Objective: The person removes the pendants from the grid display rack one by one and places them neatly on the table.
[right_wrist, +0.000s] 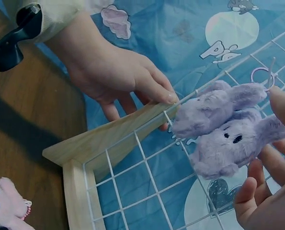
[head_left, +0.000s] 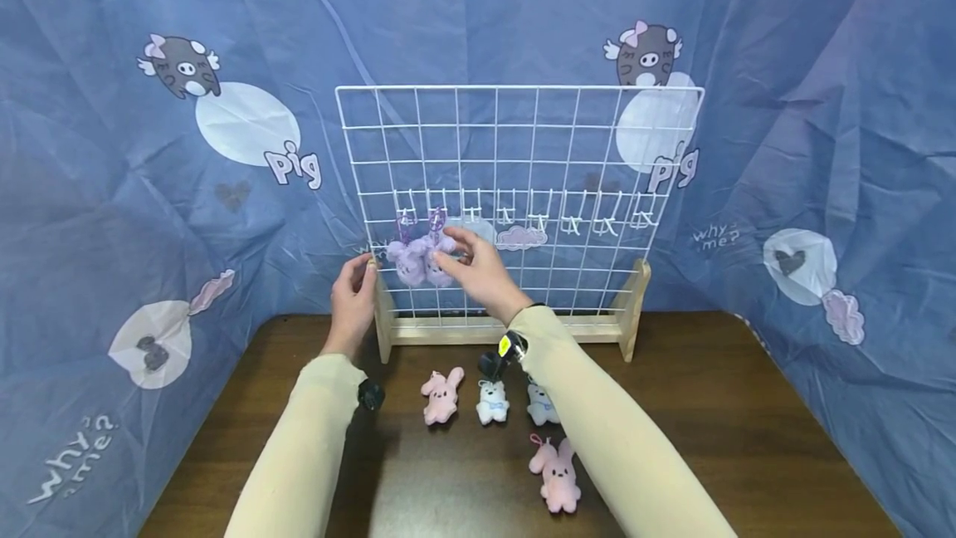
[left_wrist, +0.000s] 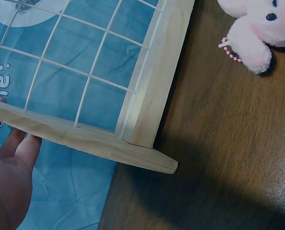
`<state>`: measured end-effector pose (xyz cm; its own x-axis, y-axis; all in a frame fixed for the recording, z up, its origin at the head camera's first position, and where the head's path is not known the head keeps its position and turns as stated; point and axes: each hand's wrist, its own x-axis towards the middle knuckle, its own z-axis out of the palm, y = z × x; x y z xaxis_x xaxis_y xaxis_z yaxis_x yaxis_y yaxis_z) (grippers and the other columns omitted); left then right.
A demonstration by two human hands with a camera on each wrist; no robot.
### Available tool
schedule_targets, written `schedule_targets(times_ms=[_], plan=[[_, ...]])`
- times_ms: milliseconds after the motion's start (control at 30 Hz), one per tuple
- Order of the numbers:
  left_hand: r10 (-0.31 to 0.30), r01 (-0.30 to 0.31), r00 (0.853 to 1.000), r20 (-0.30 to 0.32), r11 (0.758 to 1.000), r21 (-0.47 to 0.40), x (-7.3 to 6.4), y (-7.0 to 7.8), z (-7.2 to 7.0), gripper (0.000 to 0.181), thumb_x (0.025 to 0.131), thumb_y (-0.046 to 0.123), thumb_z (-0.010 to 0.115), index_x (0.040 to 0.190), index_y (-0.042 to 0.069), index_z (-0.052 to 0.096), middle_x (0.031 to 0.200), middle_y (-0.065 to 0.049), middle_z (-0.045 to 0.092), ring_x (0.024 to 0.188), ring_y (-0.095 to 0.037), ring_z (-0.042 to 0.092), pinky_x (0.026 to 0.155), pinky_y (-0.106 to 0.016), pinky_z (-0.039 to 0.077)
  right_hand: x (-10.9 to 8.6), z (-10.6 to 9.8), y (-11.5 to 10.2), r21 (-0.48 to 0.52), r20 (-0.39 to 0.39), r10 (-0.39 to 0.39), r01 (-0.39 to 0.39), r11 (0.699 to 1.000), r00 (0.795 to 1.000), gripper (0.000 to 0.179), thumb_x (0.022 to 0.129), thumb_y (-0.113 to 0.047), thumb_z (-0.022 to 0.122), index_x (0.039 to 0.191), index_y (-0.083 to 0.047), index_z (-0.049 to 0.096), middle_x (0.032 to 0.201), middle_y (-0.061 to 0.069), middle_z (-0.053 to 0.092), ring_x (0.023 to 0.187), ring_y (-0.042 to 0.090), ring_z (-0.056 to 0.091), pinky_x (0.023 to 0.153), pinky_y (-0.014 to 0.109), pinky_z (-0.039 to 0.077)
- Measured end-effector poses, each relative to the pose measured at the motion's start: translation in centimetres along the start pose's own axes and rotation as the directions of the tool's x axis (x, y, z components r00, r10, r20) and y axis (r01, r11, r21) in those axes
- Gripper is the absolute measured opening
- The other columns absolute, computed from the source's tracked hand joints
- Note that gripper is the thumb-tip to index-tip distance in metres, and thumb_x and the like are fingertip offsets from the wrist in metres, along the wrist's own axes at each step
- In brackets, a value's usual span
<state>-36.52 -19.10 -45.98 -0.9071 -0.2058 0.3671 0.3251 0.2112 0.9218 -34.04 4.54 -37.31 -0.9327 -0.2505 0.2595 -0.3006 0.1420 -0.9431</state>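
Note:
Two purple plush keychains (head_left: 407,262) hang side by side from hooks at the left of a white wire grid (head_left: 515,163). My right hand (head_left: 481,268) is at the right-hand one (right_wrist: 231,143), its thumb and fingers on either side of the ear. A ring (right_wrist: 262,79) shows above the ears in the right wrist view. With thumb in front and fingers behind, my left hand (head_left: 353,305) grips the left wooden upright (right_wrist: 113,136) of the grid's stand; its fingertips are partly hidden behind the wood.
Several hooks (head_left: 571,225) line the grid to the right. On the brown table (head_left: 448,471) lie pink rabbit plushes (head_left: 441,398), a white plush (head_left: 492,403) and a greyish one (head_left: 541,405) partly covered by my right sleeve. Blue printed cloth (head_left: 463,15) surrounds the table.

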Motion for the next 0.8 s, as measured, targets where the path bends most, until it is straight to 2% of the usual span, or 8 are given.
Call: schedule_targets(times_ms=[100, 133, 267, 433, 633, 800], plan=[[0.01, -0.01, 1.0, -0.006, 1.0, 0.01, 0.02, -0.11, -0.04, 0.04, 0.112, 0.024, 0.053, 0.145, 0.002, 0.057, 0.139, -0.021, 0.066, 0.134, -0.029, 0.059, 0.111, -0.045, 0.044, 0.15, 0.18, -0.26, 0.002, -0.02, -0.003, 0.003, 1.0, 1.0, 0.051, 0.104, -0.02, 0.067, 0.15, -0.004, 0.054, 0.146, 0.02, 0.06, 0.124, 0.033, 0.061, 0.102, 0.039, 0.053], [0.013, -0.013, 1.0, -0.01, 1.0, 0.007, 0.28, -0.76, -0.02, 0.04, 0.111, 0.025, 0.054, 0.145, 0.003, 0.057, 0.138, -0.02, 0.067, 0.133, -0.028, 0.059, 0.111, -0.043, 0.044, 0.18, 0.26, -0.34, 0.004, -0.026, 0.0, 0.0, 1.0, 1.0, 0.048, 0.104, -0.019, 0.067, 0.148, -0.003, 0.055, 0.142, 0.021, 0.063, 0.121, 0.032, 0.062, 0.099, 0.037, 0.055], [0.007, -0.007, 1.0, -0.013, 1.0, 0.012, 0.28, -0.82, 0.01, 0.039, 0.111, 0.024, 0.054, 0.144, 0.004, 0.057, 0.138, -0.02, 0.066, 0.133, -0.028, 0.059, 0.111, -0.044, 0.044, 0.26, 0.51, -0.53, 0.002, -0.046, 0.008, -0.008, 1.0, 0.999, 0.04, 0.105, -0.012, 0.063, 0.143, 0.0, 0.06, 0.13, 0.023, 0.068, 0.112, 0.027, 0.064, 0.09, 0.03, 0.056], [0.006, -0.006, 1.0, -0.02, 1.0, 0.019, 0.32, -0.85, 0.05, 0.037, 0.111, 0.024, 0.055, 0.143, 0.004, 0.058, 0.14, -0.02, 0.065, 0.134, -0.029, 0.059, 0.11, -0.043, 0.044, 0.26, 0.58, -0.8, 0.036, -0.068, 0.028, -0.025, 0.999, 0.997, 0.04, 0.104, -0.009, 0.061, 0.143, 0.001, 0.06, 0.124, 0.02, 0.068, 0.106, 0.02, 0.063, 0.087, 0.027, 0.056], [0.012, -0.012, 1.0, -0.02, 1.0, -0.002, 0.48, -0.83, 0.08, 0.037, 0.111, 0.022, 0.054, 0.143, 0.003, 0.058, 0.136, -0.02, 0.068, 0.131, -0.028, 0.061, 0.109, -0.04, 0.044, 0.41, 0.56, -1.05, 0.063, -0.089, 0.03, -0.024, 0.998, 0.996, 0.039, 0.107, -0.016, 0.06, 0.142, 0.001, 0.06, 0.092, 0.005, 0.057, 0.08, 0.012, 0.055, 0.066, 0.022, 0.049], [0.022, -0.022, 1.0, -0.011, 1.0, 0.002, 0.44, -0.94, 0.07, 0.038, 0.112, 0.023, 0.053, 0.144, 0.003, 0.056, 0.135, -0.021, 0.068, 0.133, -0.028, 0.06, 0.111, -0.041, 0.045, 0.53, 0.66, -0.95, 0.068, -0.109, 0.0, 0.007, 0.998, 0.994, 0.035, 0.107, -0.016, 0.062, 0.136, 0.003, 0.064, 0.094, 0.005, 0.059, 0.077, 0.01, 0.055, 0.063, 0.021, 0.05]])
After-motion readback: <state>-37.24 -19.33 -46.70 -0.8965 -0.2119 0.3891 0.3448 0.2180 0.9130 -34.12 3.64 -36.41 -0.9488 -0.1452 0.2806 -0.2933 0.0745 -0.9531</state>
